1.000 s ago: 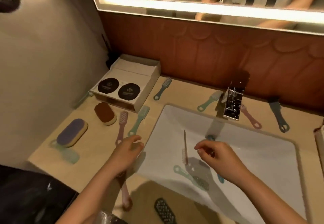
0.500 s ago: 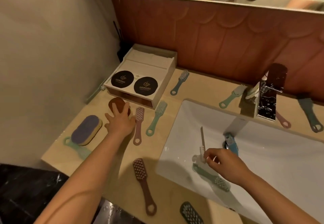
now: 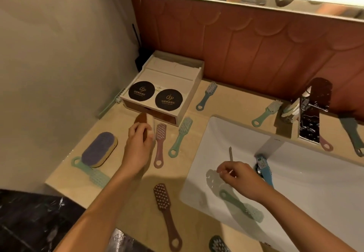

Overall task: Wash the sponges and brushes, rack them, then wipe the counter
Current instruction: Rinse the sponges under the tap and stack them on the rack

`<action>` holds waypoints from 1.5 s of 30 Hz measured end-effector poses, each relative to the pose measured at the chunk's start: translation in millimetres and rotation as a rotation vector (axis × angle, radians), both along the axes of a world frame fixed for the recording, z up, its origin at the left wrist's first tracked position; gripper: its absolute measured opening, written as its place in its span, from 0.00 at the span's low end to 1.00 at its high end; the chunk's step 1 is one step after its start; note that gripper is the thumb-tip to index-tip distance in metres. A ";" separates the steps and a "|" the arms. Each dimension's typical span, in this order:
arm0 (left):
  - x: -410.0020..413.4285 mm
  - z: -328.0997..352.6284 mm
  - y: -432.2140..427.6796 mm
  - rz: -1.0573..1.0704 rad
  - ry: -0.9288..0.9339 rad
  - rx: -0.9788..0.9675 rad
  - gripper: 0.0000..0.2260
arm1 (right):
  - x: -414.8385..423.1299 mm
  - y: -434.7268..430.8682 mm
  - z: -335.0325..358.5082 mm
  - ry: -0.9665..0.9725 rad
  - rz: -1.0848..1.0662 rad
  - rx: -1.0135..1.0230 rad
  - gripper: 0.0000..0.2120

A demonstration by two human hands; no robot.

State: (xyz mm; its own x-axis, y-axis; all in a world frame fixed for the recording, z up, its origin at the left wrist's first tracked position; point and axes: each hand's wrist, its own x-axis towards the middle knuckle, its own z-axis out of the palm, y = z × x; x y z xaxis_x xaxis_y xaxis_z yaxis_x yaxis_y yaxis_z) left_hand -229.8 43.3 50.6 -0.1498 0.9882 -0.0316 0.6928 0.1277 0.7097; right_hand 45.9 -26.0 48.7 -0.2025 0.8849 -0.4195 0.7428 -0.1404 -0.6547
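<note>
Gripped brown sponge [image 3: 142, 118] points toward box [image 3: 169, 78]

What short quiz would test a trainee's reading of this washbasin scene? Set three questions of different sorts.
1. True or false: the left hand grips the brown sponge.
2. Multiple choice: what does the right hand pinch? A) a thin brush, B) a coaster, C) the tap.
3. Short answer: what does the purple sponge partly rest on?

Key: 1 true. 2 A. 3 a green brush.
</note>
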 end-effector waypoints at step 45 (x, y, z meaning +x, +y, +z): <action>-4.3 48.3 -20.2 -0.051 -0.772 -0.648 0.14 | -60.4 7.0 41.3 0.955 -0.676 -0.097 0.11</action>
State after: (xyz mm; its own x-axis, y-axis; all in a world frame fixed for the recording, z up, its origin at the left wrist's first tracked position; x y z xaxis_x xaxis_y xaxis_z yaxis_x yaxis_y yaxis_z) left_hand -234.1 23.2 98.9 0.1807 0.7508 -0.6353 0.0883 0.6310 0.7708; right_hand -14.5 -18.9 90.0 0.0269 0.9057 -0.4230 -0.2891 -0.3980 -0.8706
